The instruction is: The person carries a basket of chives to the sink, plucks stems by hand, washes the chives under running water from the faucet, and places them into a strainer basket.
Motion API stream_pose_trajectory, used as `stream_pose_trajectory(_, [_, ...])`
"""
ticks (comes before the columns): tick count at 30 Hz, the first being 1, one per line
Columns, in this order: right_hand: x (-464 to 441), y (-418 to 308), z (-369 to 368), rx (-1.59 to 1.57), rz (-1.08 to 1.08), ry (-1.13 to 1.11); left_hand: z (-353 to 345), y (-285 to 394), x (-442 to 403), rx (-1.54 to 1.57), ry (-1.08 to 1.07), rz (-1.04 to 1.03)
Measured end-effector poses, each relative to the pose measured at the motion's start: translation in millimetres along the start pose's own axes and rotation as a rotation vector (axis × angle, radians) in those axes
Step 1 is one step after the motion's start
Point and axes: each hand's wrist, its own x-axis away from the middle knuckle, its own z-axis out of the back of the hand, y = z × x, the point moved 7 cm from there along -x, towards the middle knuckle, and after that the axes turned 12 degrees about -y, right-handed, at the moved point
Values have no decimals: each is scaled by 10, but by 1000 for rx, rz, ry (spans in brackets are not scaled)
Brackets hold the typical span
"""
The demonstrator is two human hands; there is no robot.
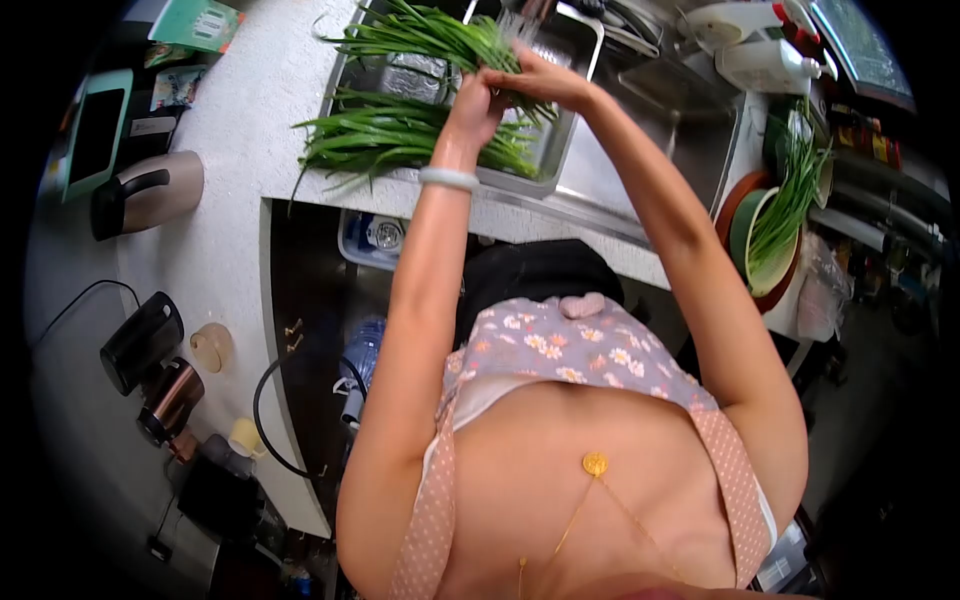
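Both hands meet over the steel sink at the top of the view, around a bunch of long green leaves (pixel 430 35). My left hand (pixel 476 112), with a pale bangle below the wrist, is wrapped round the bunch from beneath. On its right side, my right hand (pixel 540 80) has its fingers against the same bunch, close to a stream of water. A second bunch of green leaves (pixel 390 138) lies just below, across the near rim of the steel basin (pixel 560 150). Some fingertips are hidden by the leaves.
A green-rimmed bowl (pixel 742 225) with more green leaves stands on the right counter. White bottles (pixel 765 66) are at the back right. On the left counter (pixel 240 130) stand a kettle (pixel 178 196), a yellow cup (pixel 244 437) and dark appliances.
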Motion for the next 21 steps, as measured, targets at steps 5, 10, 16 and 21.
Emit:
stream_pose_trajectory(5, [104,-95,133,-6,-174,-102,-118,184,-83,254,-1,47])
stream_pose_trajectory(10, [505,-238,45,5,-100,-16,-147,385,-249,591,39,-24])
stream_pose_trajectory(16, [853,52,53,-130,-321,-96,-118,10,-321,420,91,-4])
stream_pose_trajectory(21, [1061,-247,69,137,-327,-92,-385,-77,-110,580,143,81])
